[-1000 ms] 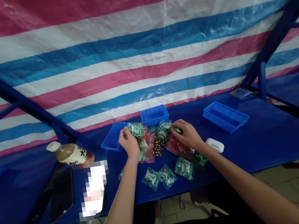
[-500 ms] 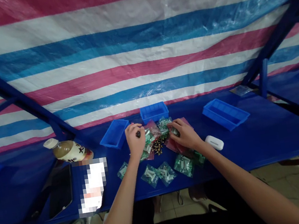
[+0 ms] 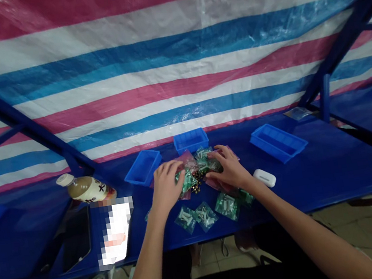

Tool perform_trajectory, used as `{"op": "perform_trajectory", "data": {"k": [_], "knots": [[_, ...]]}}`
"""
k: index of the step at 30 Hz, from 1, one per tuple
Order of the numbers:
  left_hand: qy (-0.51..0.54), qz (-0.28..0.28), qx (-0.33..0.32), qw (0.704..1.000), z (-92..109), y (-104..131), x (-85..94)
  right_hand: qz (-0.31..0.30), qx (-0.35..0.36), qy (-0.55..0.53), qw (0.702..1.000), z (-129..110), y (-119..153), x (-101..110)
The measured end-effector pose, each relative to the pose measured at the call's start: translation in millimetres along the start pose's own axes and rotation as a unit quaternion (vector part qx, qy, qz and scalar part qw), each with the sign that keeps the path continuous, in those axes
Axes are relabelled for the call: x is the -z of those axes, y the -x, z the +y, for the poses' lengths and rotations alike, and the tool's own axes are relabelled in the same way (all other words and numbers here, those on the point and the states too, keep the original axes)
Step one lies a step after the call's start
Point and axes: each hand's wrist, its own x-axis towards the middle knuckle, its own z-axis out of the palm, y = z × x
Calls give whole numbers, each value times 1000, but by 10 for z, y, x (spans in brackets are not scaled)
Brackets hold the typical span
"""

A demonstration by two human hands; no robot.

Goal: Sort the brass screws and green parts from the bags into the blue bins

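On the blue table lies a heap of small green and pink plastic bags, with loose dark and brass-coloured small parts (image 3: 196, 185) in its middle. My left hand (image 3: 166, 184) rests palm down over the heap's left side, fingers stretched and thumb apart, beside a green bag of pale pieces (image 3: 188, 180). Across the heap, my right hand (image 3: 229, 166) is open, thumb and fingers spread above green and pink bags. In front of the heap lie separate clear-green bags of whitish pieces (image 3: 185, 219), (image 3: 206, 215), and another green bag (image 3: 227, 205).
Blue trays (image 3: 143, 167), (image 3: 191, 140), (image 3: 278, 142) stand behind and beside the heap. A white earphone-type case (image 3: 264, 177) lies right. At left are a drink bottle (image 3: 88, 189), a dark tablet (image 3: 76, 237) and a blurred-out bright device (image 3: 116, 234). Striped sheeting (image 3: 171, 90) hangs behind.
My left hand has turned from a curled grip with a small dark thing to a spread hand lower on the bags; that thing no longer shows. My right hand's fingers have opened wider.
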Motion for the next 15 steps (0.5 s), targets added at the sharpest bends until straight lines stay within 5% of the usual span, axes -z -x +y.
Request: {"op": "perform_trajectory", "data": {"k": [2,4,9,15], "knots": [[25,-62,-12,998,-7,181,134,-33,7,17,999,25,40,90],[0,-68,-9,998,-54,430,217,-88,38,31,995,58,103,196],[-81,-122,3,989,-250,962,169,-212,88,35,973,117,248,313],[-64,-127,-1,990,-298,858,35,-185,84,36,978,-17,218,210]]}}
